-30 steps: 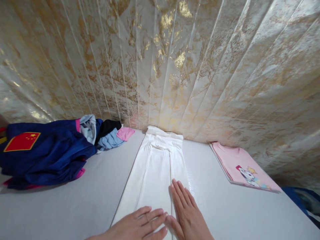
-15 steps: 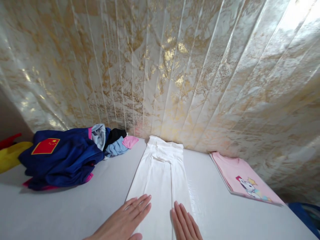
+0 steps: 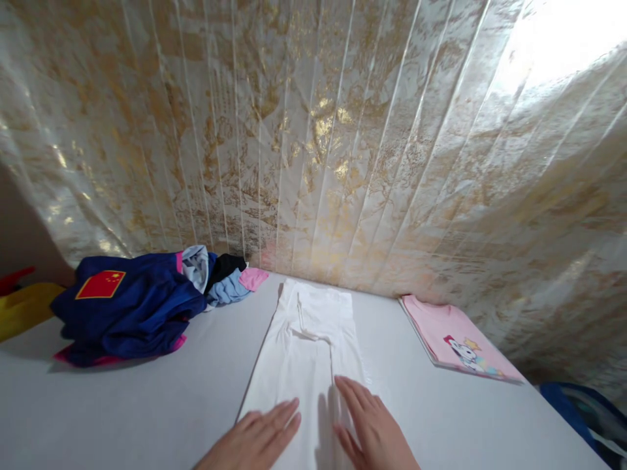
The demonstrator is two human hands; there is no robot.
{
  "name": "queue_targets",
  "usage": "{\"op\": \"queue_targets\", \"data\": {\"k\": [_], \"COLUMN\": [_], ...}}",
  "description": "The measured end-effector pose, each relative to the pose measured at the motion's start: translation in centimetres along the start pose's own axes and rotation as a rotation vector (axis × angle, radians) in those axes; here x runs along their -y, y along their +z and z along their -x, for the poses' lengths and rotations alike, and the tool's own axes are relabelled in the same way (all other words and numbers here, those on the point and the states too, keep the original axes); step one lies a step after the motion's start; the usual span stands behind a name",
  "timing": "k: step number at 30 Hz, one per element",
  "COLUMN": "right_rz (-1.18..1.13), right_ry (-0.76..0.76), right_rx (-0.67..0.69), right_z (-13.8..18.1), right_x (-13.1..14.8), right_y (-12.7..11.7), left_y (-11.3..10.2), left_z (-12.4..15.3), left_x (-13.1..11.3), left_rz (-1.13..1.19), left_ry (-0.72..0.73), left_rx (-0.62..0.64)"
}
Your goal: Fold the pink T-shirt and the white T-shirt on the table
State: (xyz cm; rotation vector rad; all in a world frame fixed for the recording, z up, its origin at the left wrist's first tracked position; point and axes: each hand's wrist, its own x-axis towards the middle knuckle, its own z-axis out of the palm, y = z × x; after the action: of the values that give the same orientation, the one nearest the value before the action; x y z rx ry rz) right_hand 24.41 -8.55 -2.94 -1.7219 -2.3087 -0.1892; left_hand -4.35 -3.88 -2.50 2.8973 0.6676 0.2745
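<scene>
Over at nine o'clock on the white tabletop [image 3: 122,405], a yellow soft item [image 3: 22,310] peeks in at the edge. Just beside it sits a crumpled navy-blue garment with a red flag patch [image 3: 132,313]. Touching its far side, around ten o'clock, is a small heap of light-blue, black and pink clothes [image 3: 228,277], pushed up against the gold-and-cream marbled sheeting [image 3: 313,143] behind the table.

Now the centre: a pair of white fabric trousers [image 3: 306,339] lies flat, waistband at twelve o'clock against the sheeting, legs running down to six o'clock. And both hands are on it! The left hand [image 3: 255,440], at about seven o'clock, lies palm down on the left leg, fingers straight and close together, gripping nothing. The right hand [image 3: 375,431], just beside it at five o'clock, rests palm down on the right leg, fingers stretched and a little spread, nothing clasped. A narrow strip of cloth shows between the two hands.

Out at three o'clock, well apart from the trousers, a folded pink T-shirt with a cartoon print [image 3: 455,336] lies flat. At four o'clock, beyond the table edge, a dark blue object [image 3: 578,418] shows, too cut off to identify.
</scene>
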Motion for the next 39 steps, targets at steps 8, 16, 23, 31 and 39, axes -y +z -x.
{"op": "queue_targets", "data": {"k": [8,16,23,31,39], "right_rz": [-0.132,-0.208,-0.123,-0.115,-0.326], "right_ry": [0.034,0.119,0.129,0.599,0.654], "right_rx": [0.197,0.159,0.096,0.072,0.189], "right_z": [-11.7,-15.4,-21.2,-24.0,-24.3], "right_x": [-0.5,-4.7,-6.1,-14.8,-18.1], "right_y": [-0.1,1.0,3.0,2.0,3.1], "left_y": [-1.2,-4.2,-6.0,-5.8,-5.8], "left_z": [-7.2,-10.8,-19.7,-23.4,-25.3], "left_x": [5.9,12.0,19.8,23.0,24.3], "left_rz": [-0.073,0.053,0.069,0.013,0.061], "left_ry": [-0.380,-0.357,-0.419,-0.530,-0.570], "left_rx": [-0.021,-0.202,-0.299,-0.182,0.033]}}
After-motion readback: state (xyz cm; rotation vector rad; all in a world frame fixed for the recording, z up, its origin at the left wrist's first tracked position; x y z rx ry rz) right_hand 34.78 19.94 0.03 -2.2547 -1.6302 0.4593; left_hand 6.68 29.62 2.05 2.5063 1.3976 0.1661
